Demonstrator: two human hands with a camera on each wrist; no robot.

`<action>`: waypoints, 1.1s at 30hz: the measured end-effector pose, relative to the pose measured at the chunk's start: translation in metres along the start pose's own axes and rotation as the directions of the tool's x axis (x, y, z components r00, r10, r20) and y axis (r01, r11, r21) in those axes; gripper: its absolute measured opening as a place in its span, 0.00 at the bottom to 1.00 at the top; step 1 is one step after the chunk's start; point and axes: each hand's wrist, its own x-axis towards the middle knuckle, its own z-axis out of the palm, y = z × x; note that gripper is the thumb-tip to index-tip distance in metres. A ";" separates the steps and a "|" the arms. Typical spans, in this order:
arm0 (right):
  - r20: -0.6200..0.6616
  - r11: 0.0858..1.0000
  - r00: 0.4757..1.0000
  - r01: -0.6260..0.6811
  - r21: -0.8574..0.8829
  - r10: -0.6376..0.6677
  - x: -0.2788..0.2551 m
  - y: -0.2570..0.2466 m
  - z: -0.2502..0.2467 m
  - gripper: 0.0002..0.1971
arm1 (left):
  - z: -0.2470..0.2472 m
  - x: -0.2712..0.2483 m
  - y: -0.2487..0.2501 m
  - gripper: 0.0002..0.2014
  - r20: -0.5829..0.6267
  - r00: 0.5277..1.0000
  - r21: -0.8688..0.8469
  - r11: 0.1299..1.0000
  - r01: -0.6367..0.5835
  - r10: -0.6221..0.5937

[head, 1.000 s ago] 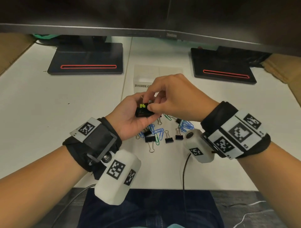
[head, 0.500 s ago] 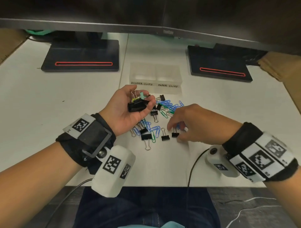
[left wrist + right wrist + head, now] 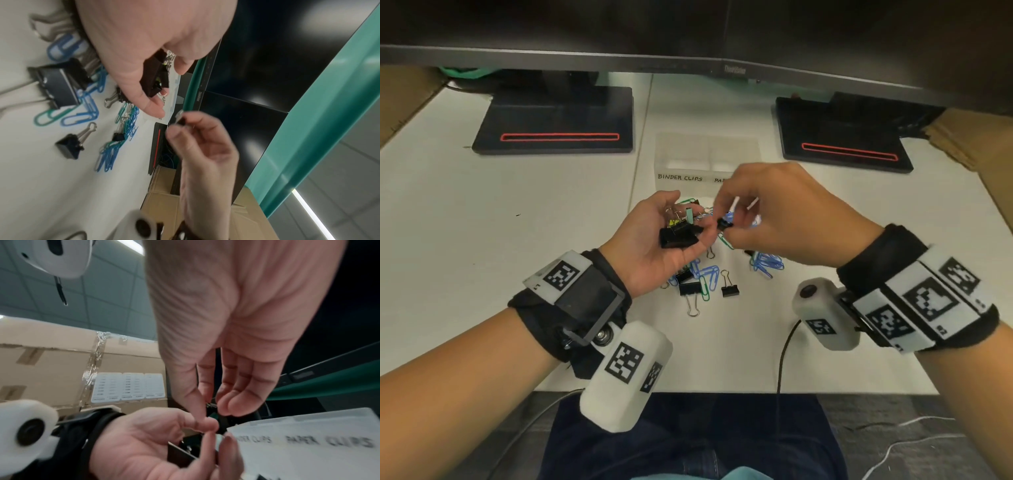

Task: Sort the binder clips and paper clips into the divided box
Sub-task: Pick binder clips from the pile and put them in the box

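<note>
My left hand (image 3: 657,246) is palm up above the pile, cupping several binder clips (image 3: 678,234), black with one mint and one yellow. My right hand (image 3: 774,219) pinches a small black binder clip (image 3: 723,224) by its handles, right beside the left fingertips. The left wrist view shows that small clip (image 3: 180,119) in the right hand's fingertips. The clear divided box (image 3: 707,156), labelled BINDER CLIPS and PAPER CLIPS, stands just behind the hands. On the white table lie loose black binder clips (image 3: 730,290) and blue and green paper clips (image 3: 767,265), partly hidden by both hands.
Two black monitor bases (image 3: 554,120) (image 3: 842,137) with red lines flank the box, under a wide monitor (image 3: 688,34). Cardboard boxes (image 3: 976,137) sit at the far right. A black cable (image 3: 782,359) runs over the table's front edge.
My right hand picked a small black binder clip off the table and lifted it up and left to the left hand. The left hand stayed put with its clips.
</note>
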 end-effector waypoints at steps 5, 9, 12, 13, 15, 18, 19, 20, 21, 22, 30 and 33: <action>0.000 0.998 0.998 0.057 0.036 -0.057 0.021 -0.018 0.011 0.11 | 0.003 -0.003 -0.002 0.09 0.083 0.996 -0.004 1.000 0.014 -0.013; -0.025 0.999 0.999 0.041 0.034 -0.040 0.015 -0.014 0.009 0.16 | 0.000 -0.001 0.003 0.12 0.058 0.998 -0.036 0.999 -0.006 0.008; 0.030 0.999 0.999 0.029 -0.018 -0.028 0.000 -0.004 0.006 0.09 | -0.005 0.000 0.008 0.14 0.007 1.000 -0.029 1.000 -0.005 0.005; 0.087 0.998 0.996 0.022 -0.057 -0.017 -0.006 -0.001 0.008 0.09 | -0.006 0.000 0.009 0.14 -0.007 1.000 -0.028 1.000 -0.009 0.008; 0.220 0.992 0.975 0.011 -0.125 0.017 -0.016 0.003 0.017 0.11 | -0.006 -0.002 0.011 0.14 -0.022 1.000 -0.034 0.999 -0.020 0.020; 0.350 0.990 0.936 0.016 -0.142 0.036 -0.022 0.007 0.034 0.12 | -0.006 -0.002 0.011 0.15 -0.038 0.999 -0.037 0.999 -0.038 0.037; 0.359 0.991 0.933 0.016 -0.136 0.034 -0.022 0.007 0.038 0.11 | -0.006 -0.002 0.011 0.15 -0.045 0.998 -0.035 0.998 -0.043 0.041; 0.359 0.991 0.933 0.016 -0.132 0.033 -0.021 0.008 0.041 0.10 | -0.006 -0.002 0.011 0.15 -0.051 0.998 -0.035 0.998 -0.047 0.045; 0.355 0.991 0.934 0.017 -0.133 0.032 -0.021 0.009 0.043 0.08 | -0.006 -0.003 0.011 0.15 -0.054 0.997 -0.033 0.998 -0.048 0.046; 0.350 0.990 0.936 0.022 -0.137 0.028 -0.020 0.010 0.044 0.08 | -0.006 -0.003 0.010 0.15 -0.055 0.997 -0.029 0.998 -0.048 0.047; 0.085 0.997 0.995 -0.042 -0.062 0.047 -0.008 0.001 0.004 0.05 | 0.000 -0.010 0.009 0.16 -0.053 0.998 -0.029 0.999 -0.033 0.031; -0.062 1.000 0.998 0.020 -0.001 -0.020 0.012 -0.013 -0.009 0.05 | 0.003 -0.009 0.007 0.14 -0.031 0.999 -0.032 0.999 -0.012 0.011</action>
